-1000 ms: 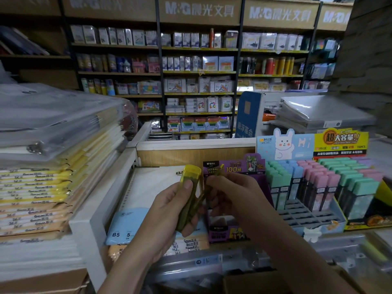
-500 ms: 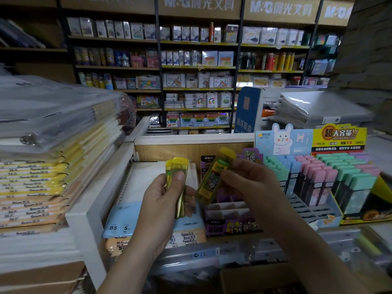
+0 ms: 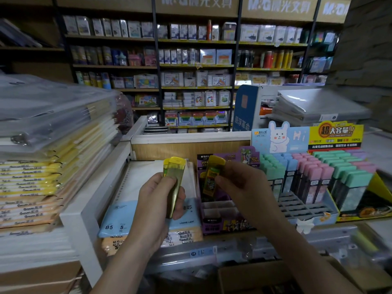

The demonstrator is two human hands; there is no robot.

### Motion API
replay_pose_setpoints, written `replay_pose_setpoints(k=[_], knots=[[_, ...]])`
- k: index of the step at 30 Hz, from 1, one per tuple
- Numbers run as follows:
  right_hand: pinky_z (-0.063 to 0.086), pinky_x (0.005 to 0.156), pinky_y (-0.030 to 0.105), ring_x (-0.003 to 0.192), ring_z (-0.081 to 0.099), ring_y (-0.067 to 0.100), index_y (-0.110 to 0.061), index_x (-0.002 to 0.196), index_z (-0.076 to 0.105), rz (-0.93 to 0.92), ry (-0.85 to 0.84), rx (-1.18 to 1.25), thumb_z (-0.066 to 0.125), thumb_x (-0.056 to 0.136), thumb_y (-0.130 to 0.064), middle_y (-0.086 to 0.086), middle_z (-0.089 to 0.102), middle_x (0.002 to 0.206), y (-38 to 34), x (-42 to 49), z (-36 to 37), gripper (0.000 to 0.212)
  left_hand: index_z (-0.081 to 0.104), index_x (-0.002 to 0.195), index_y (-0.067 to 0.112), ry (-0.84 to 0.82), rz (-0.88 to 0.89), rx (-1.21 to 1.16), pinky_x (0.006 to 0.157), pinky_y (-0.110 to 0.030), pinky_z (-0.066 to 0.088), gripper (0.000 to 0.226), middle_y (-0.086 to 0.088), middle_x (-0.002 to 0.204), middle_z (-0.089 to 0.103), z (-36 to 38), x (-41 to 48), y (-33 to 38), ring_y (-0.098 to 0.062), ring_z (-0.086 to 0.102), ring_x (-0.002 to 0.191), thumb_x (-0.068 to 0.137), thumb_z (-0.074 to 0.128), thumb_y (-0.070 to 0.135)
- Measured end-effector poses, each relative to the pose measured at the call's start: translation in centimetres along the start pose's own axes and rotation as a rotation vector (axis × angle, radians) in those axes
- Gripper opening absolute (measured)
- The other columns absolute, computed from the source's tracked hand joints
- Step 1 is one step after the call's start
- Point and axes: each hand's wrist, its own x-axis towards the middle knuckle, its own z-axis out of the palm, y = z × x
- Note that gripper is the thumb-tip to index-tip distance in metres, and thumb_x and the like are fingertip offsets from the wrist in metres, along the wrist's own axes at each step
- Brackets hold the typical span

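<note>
The right hand [image 3: 244, 184] pinches a yellow lead case [image 3: 210, 180] nearly upright, cap on top, just above the purple display box [image 3: 222, 218] slots, so it's closer than the left hand [image 3: 157, 201], which grips the spare cases [image 3: 175, 177].

Stationery shop; you stand at front display fixture.
- Back wall: tall shelving [image 3: 195, 88], rows of boxed and carded goods facing out, yellow price strips [image 3: 197, 65] on shelf edges.
- Header boards [image 3: 197, 2] above carry M&G lettering plus Chinese characters.
- Near you: counter display box [image 3: 280, 141] with bunny card, pastel cases [image 3: 307, 172] ranked in slots, purple display tray [image 3: 222, 221] beside it.
- Wrapped B5 loose-leaf packs [image 3: 118, 217]; identical refill packs [image 3: 42, 177] stacked deep at your left.
- Label tag [image 3: 202, 251] on front rail.
</note>
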Motion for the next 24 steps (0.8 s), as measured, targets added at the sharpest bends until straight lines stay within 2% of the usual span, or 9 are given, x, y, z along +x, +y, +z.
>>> replay_pose_setpoints(k=[2, 6, 8, 11, 13, 17, 21, 24], knots=[[0.052, 0.075, 0.013, 0.084, 0.069, 0.000, -0.031, 0.101, 0.072, -0.023, 0.002, -0.081, 0.072, 0.090, -0.011, -0.017, 0.073, 0.086, 0.2, -0.1, 0.4, 0.023, 0.061, 0.055, 0.028, -0.009, 0.007, -0.009, 0.039, -0.022, 0.031, 0.028, -0.014, 0.062, 0.056, 0.1, 0.0, 0.1, -0.019, 0.040, 0.045, 0.080, 0.055, 0.018], [0.050, 0.069, 0.007, 0.078, 0.068, -0.005, -0.034, 0.094, 0.070, -0.036, 0.035, -0.152, 0.076, 0.086, -0.010, -0.023, 0.071, 0.082, 0.5, -0.4, 1.0, 0.026, 0.063, 0.056, 0.028, -0.023, 0.020, 0.035, 0.041, -0.025, 0.034, 0.027, -0.014, 0.064, 0.058, -0.1, -0.2, 0.0, -0.021, 0.044, 0.049, 0.079, 0.052, 0.017], [0.053, 0.068, 0.012, 0.075, 0.067, -0.005, -0.032, 0.093, 0.071, -0.004, 0.043, -0.203, 0.078, 0.084, -0.012, -0.023, 0.070, 0.079, 0.8, -0.5, 1.4, 0.022, 0.065, 0.059, 0.026, -0.029, 0.034, 0.065, 0.041, -0.026, 0.036, 0.025, -0.015, 0.066, 0.059, -0.1, -0.2, -0.1, -0.021, 0.046, 0.049, 0.080, 0.053, 0.017], [0.060, 0.071, 0.032, 0.074, 0.066, 0.000, -0.026, 0.092, 0.071, 0.065, 0.034, -0.366, 0.080, 0.082, -0.020, -0.015, 0.071, 0.078, 1.0, -0.4, 1.7, 0.014, 0.068, 0.065, 0.021, -0.035, 0.048, 0.091, 0.042, -0.028, 0.038, 0.022, -0.017, 0.067, 0.059, -0.2, -0.2, -0.3, -0.022, 0.047, 0.050, 0.081, 0.053, 0.017], [0.060, 0.071, 0.037, 0.074, 0.066, 0.003, -0.024, 0.091, 0.070, 0.092, 0.025, -0.426, 0.080, 0.082, -0.024, -0.013, 0.071, 0.079, 0.9, -0.4, 1.9, 0.013, 0.070, 0.070, 0.019, -0.032, 0.050, 0.094, 0.043, -0.029, 0.039, 0.020, -0.018, 0.068, 0.060, -0.3, -0.2, -0.4, -0.022, 0.048, 0.050, 0.083, 0.054, 0.017], [0.059, 0.069, 0.038, 0.073, 0.064, 0.002, -0.025, 0.089, 0.066, 0.085, 0.051, -0.450, 0.080, 0.082, -0.024, -0.013, 0.068, 0.076, 0.6, -0.5, 2.0, 0.015, 0.072, 0.077, 0.020, -0.028, 0.047, 0.103, 0.046, -0.031, 0.043, 0.019, -0.016, 0.073, 0.064, -0.1, -0.6, -0.1, -0.023, 0.052, 0.053, 0.085, 0.055, 0.020], [0.059, 0.071, 0.040, 0.076, 0.065, 0.006, -0.026, 0.096, 0.061, 0.087, 0.061, -0.404, 0.082, 0.080, -0.025, -0.012, 0.067, 0.080, 0.1, -0.6, 1.6, 0.027, 0.074, 0.081, 0.021, -0.004, 0.049, 0.089, 0.051, -0.031, 0.048, 0.017, -0.017, 0.077, 0.066, 0.3, -1.1, 0.5, -0.024, 0.057, 0.058, 0.088, 0.058, 0.018], [0.058, 0.068, 0.029, 0.073, 0.064, 0.001, -0.030, 0.097, 0.061, 0.050, 0.086, -0.304, 0.080, 0.083, -0.029, -0.014, 0.068, 0.078, -0.7, -0.7, 0.8, 0.023, 0.075, 0.084, 0.019, 0.021, 0.044, 0.084, 0.052, -0.031, 0.052, 0.027, -0.018, 0.078, 0.069, 0.7, -1.2, 0.7, -0.025, 0.061, 0.061, 0.099, 0.056, 0.007]])
